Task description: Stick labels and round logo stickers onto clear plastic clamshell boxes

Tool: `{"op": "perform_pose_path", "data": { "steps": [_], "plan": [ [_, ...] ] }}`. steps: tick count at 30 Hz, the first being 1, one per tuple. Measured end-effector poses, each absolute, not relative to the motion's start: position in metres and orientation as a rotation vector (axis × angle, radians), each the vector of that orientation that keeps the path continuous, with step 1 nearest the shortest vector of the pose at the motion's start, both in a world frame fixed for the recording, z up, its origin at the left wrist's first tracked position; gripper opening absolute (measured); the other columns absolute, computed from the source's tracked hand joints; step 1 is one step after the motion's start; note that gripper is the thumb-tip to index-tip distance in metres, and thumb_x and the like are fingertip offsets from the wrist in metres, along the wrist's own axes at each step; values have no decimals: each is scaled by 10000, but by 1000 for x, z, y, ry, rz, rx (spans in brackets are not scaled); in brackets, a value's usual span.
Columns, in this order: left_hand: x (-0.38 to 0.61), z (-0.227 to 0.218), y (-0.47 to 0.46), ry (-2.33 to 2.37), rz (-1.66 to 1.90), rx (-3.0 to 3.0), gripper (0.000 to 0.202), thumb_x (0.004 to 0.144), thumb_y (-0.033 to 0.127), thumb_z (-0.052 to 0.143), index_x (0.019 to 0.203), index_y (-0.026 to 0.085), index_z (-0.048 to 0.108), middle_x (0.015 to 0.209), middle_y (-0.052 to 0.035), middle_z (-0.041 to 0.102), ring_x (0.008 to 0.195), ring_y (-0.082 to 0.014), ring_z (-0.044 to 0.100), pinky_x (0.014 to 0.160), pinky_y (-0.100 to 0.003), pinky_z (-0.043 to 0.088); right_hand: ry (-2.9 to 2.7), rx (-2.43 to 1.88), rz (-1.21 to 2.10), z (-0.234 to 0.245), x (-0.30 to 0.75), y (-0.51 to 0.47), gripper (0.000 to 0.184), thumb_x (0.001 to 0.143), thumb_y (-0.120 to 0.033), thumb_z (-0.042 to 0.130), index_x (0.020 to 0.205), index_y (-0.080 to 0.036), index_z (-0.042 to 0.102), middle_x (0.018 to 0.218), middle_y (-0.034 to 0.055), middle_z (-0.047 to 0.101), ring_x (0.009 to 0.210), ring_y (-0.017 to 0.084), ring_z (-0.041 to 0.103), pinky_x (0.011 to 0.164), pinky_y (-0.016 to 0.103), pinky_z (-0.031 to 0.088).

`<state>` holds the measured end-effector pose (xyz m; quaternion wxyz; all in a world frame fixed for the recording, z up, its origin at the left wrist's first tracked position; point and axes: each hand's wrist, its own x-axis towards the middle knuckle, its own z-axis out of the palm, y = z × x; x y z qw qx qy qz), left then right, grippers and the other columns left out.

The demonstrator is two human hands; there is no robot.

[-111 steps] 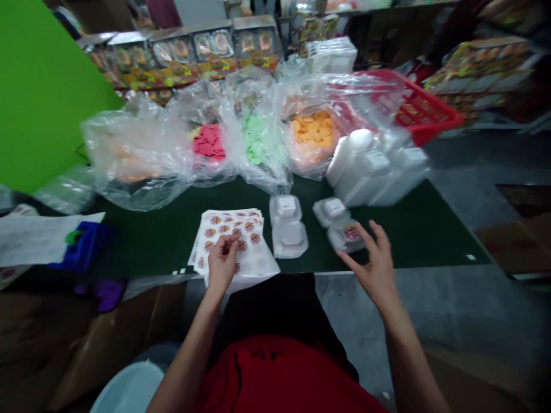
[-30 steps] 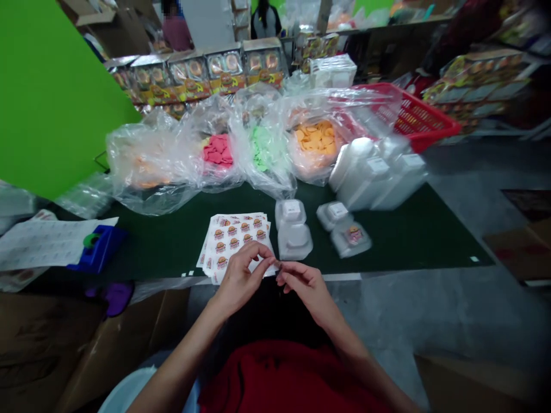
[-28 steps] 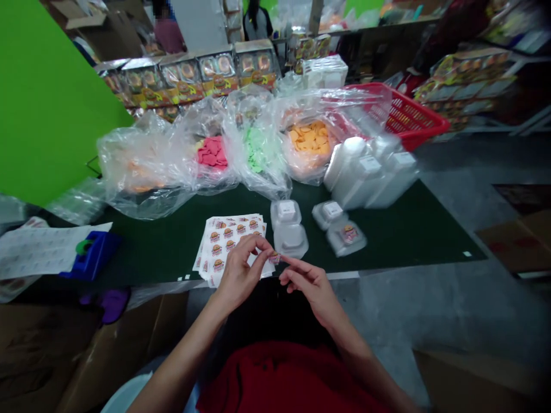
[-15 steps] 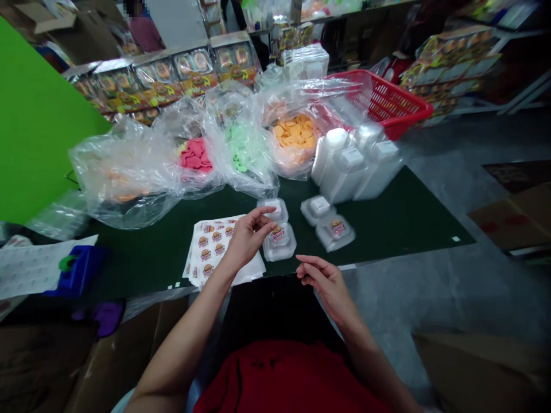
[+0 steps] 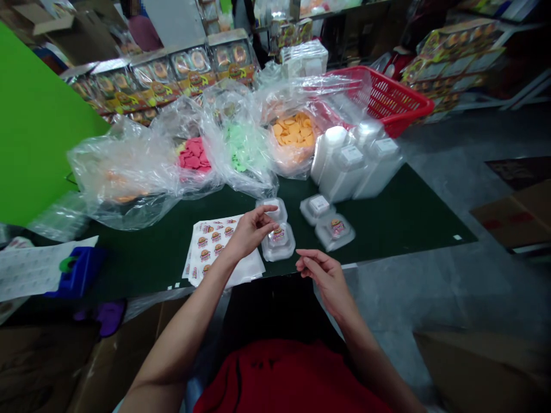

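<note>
My left hand [image 5: 255, 230] hovers over an opened clear plastic box [image 5: 282, 249], thumb and index finger apart with nothing seen between them. A burger sticker shows on the near half of that box; the far half has a white label and is partly hidden by my fingers. Under my left wrist lie white sheets of burger stickers [image 5: 216, 236]. My right hand [image 5: 321, 274] is held at the table's front edge, loosely curled, its index finger stretched out and nothing visible in it. Beyond it rests a second opened clear box [image 5: 336, 232], also with a burger sticker.
Stacked clear boxes [image 5: 344, 172] stand behind, near a red basket [image 5: 400, 100]. Plastic bags hold pink pieces [image 5: 195, 156], green pieces [image 5: 239, 149] and orange pieces [image 5: 295, 133]. A blue tape dispenser [image 5: 77, 275] sits at left. Packaged toy burgers [image 5: 155, 74] line the back.
My right hand has risen slightly toward the table edge. My left hand stays almost in place over the box; the view has shifted a little.
</note>
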<state>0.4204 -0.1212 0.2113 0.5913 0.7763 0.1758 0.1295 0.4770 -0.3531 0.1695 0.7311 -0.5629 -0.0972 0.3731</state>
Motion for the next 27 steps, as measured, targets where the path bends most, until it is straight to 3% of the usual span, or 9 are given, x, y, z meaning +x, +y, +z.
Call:
{"op": "perform_pose_path", "data": {
  "steps": [7, 11, 17, 22, 24, 27],
  "plan": [
    [418, 209, -122, 440, 326, 1955, 418, 884, 294, 731, 1277, 157, 686, 776, 4, 703, 703, -160, 648, 707, -275, 492, -813, -1599, 427, 178, 479, -328, 379, 1023, -294, 571, 1377, -302, 707, 1053, 46, 584, 915, 196, 583, 869, 355, 515],
    [413, 205, -131, 475, 402, 2103, 389, 916, 281, 728, 1295, 215, 677, 814, 11, 697, 720, -164, 634, 723, -288, 503, -1043, -1808, 233, 176, 479, -319, 380, 1044, -250, 531, 1377, -299, 708, 1055, 79, 551, 1009, 262, 563, 947, 438, 518],
    [404, 189, -146, 601, 802, 2240, 641, 891, 376, 808, 1464, 248, 550, 1296, -102, 592, 862, -167, 597, 789, -316, 549, -993, -1893, 143, 174, 473, -314, 320, 1051, -339, 538, 1318, -262, 697, 1181, 115, 560, 1123, 299, 569, 1034, 503, 510],
    [379, 174, -145, 767, 910, 1986, 489, 975, 372, 699, 1425, 255, 548, 1296, -97, 604, 807, -129, 608, 720, -269, 536, -961, -2055, 74, 165, 462, -284, 841, 903, -491, 739, 1617, -240, 373, 1511, 204, 453, 1407, 414, 455, 1130, 620, 435],
    [364, 167, -145, 829, 902, 1910, 463, 969, 368, 698, 1397, 251, 566, 1281, -90, 621, 804, -125, 613, 747, -274, 539, -971, -2071, 87, 158, 459, -274, 917, 882, -465, 762, 1650, -249, 310, 1571, 210, 414, 1457, 424, 419, 1149, 630, 418],
    [341, 154, -145, 897, 860, 1808, 436, 948, 384, 711, 1345, 240, 605, 1300, -98, 644, 792, -128, 616, 731, -272, 532, -902, -1983, 154, 151, 459, -271, 918, 859, -449, 784, 1644, -287, 335, 1599, 185, 400, 1478, 410, 410, 1163, 626, 418]
  ]
}}
